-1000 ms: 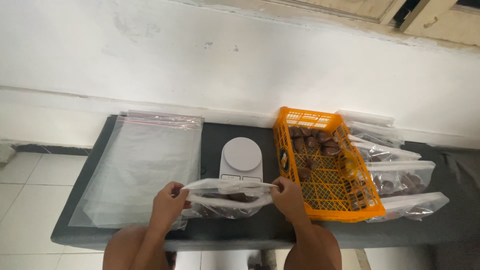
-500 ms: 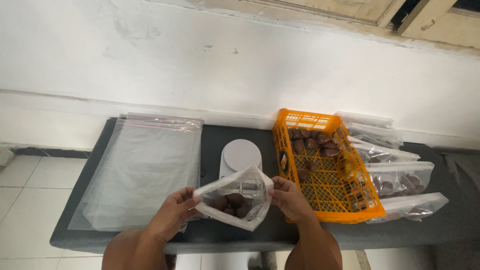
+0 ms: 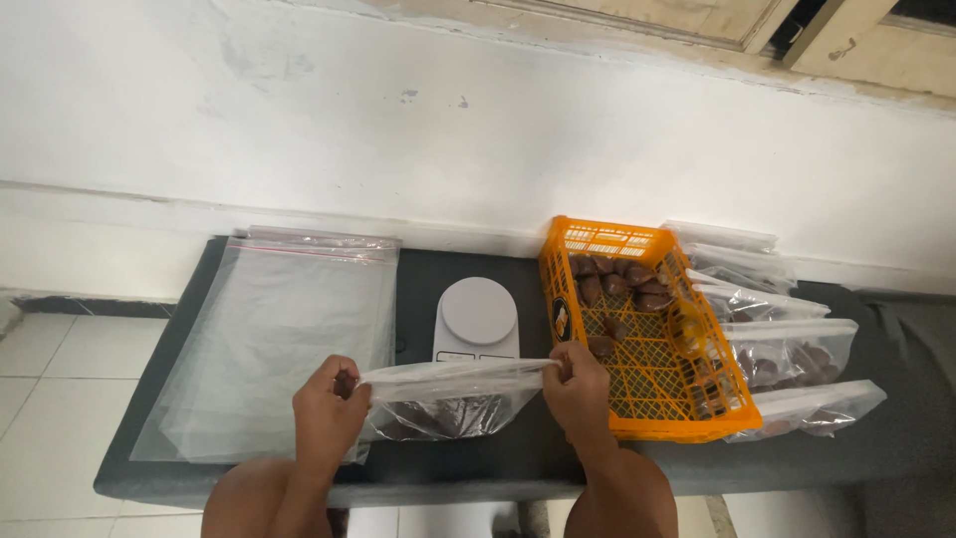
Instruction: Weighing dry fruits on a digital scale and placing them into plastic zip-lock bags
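A pale, scuffed wall (image 3: 478, 130) fills the upper half of the view, with a raised ledge running along its foot. Below it lies the dark worktop (image 3: 896, 438), long and narrow, over a white tiled floor (image 3: 50, 369).

On the left of the worktop rests a stack of large empty clear bags (image 3: 269, 339), flat, with zip strips along their far edge. To the right stands an orange plastic basket (image 3: 637, 329) with a lattice wall, holding dark brown date-like fruits, mostly gathered at its far end; a small pale label sits on its left wall. Just beyond the basket's right side lie several filled clear bags (image 3: 787, 349), overlapping one another, brown fruits showing through them.

Between the empty bags and the basket sits a small white kitchen scale (image 3: 478, 317) with a round platform.

In front of the scale, at the near edge, is a clear zip bag (image 3: 448, 403) part-filled with brown fruits, its top stretched out straight. The left hand (image 3: 329, 403) pinches the bag's left top corner, and the right hand (image 3: 576, 384) pinches the right top corner, just beside the basket.
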